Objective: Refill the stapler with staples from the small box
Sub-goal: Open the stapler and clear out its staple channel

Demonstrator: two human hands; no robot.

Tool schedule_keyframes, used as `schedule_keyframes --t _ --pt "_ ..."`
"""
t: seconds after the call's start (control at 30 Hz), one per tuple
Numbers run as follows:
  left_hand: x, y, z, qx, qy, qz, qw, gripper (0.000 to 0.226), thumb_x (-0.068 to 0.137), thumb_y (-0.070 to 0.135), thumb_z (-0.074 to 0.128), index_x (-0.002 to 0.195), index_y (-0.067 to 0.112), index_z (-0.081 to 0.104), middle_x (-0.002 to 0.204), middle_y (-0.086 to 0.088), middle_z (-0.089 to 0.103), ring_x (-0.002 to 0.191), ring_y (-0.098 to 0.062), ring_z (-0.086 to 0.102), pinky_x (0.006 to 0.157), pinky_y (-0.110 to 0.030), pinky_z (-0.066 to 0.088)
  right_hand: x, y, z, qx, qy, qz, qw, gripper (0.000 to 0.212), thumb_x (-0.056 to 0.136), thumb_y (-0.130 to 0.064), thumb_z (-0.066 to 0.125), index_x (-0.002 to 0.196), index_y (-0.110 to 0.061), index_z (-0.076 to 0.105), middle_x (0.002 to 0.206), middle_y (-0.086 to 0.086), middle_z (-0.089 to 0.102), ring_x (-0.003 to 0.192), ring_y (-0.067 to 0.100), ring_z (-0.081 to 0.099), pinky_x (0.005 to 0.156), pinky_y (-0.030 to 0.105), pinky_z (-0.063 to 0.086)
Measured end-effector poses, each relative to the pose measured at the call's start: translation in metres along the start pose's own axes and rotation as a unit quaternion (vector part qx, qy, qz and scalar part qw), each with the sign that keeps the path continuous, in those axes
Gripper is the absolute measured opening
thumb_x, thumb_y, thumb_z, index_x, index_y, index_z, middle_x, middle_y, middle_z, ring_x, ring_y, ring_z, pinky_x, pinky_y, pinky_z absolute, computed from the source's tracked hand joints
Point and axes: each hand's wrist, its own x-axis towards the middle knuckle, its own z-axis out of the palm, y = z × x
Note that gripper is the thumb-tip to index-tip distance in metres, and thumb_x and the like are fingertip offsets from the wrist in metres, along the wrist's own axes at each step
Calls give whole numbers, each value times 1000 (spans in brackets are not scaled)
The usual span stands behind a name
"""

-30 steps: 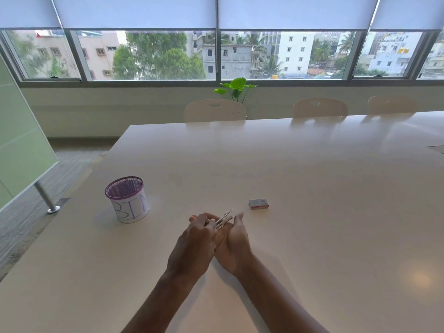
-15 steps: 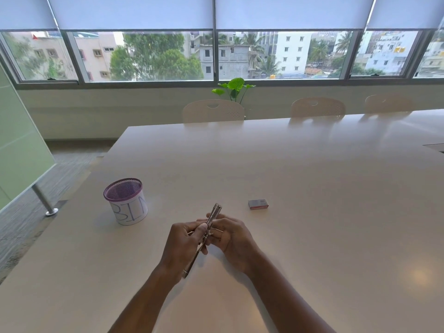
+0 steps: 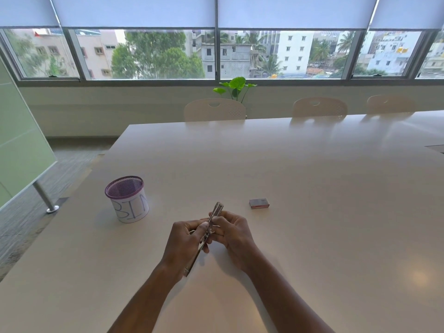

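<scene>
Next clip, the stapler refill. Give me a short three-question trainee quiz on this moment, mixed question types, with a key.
1. True or false: the small box is in the person's right hand.
2. Multiple choice: the stapler is (A) lying shut on the table, (B) held opened out long between both hands, (C) dropped in the bin.
3. Fill in: the cup with the purple mesh rim is hand-lettered ____.

Key
1. False: the box lies on the table, apart from the hand.
2. B: the left hand and the right hand both grip it.
3. BIN.
</scene>
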Motion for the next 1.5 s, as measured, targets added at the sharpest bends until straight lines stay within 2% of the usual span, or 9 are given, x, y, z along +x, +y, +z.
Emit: schedule_keyframes --t 0.23,0.43,0.6,0.77,0.83,0.93,1.07,1.23,1.5 --pt "0 0 0 19 16 16 1000 22 94 6 54 92 10 76 55 -1 66 45 -13 59 48 -23 49 2 -1 -1 9 -10 24 1000 10 90 1 53 88 7 60 80 27 58 55 30 56 52 39 53" --pt "1 3 2 115 54 61 990 19 93 11 57 89 9 76 62 -3 66 46 -13 59 49 -26 52 8 2 -4 194 33 128 972 49 103 -35 36 110 8 58 106 28 67 86 34 67 79 40 54" --pt "-13 15 11 489 22 224 843 22 93 10 51 112 8 62 103 -3 58 86 -18 66 72 -30 58 9 11 0 310 7 168 936 87 98 -60 15 134 14 44 119 32 62 106 36 66 95 41 52" --pt "-24 12 24 565 -8 220 795 39 90 0 45 128 7 50 124 -3 52 107 -19 61 79 -32 56 6 16 7 307 -17 194 932 105 91 -71 7 104 12 70 118 34 64 108 37 67 106 44 41" --pt "-19 7 19 537 0 229 812 32 91 5 47 122 10 56 119 -1 55 101 -19 63 76 -34 58 8 17 5 301 2 192 934 105 91 -71 9 119 16 59 118 34 63 113 38 64 110 44 40" --pt "-4 -3 8 412 33 209 886 19 93 15 52 105 14 67 93 -2 62 76 -21 66 67 -36 56 11 11 -1 258 58 171 949 91 95 -66 13 121 13 51 103 28 69 93 33 70 82 39 58" --pt "8 -11 1 65 97 15 993 18 93 10 56 90 7 73 67 -12 68 51 -20 62 51 -32 54 10 -2 -10 199 116 117 966 76 99 -57 21 113 11 52 105 34 65 95 40 69 84 44 57" --pt "11 -14 -2 -233 86 -115 962 19 96 4 47 100 2 65 76 -19 66 52 -18 59 46 -25 53 8 -5 -16 106 141 52 983 67 100 -54 24 106 5 56 100 33 69 95 41 71 84 45 57" --pt "17 -19 -7 -284 91 -133 945 22 96 1 44 110 -9 58 77 -20 61 48 -17 57 44 -24 52 -7 -5 -18 -3 91 9 996 63 102 -50 23 113 3 56 95 33 71 89 44 72 91 49 54"
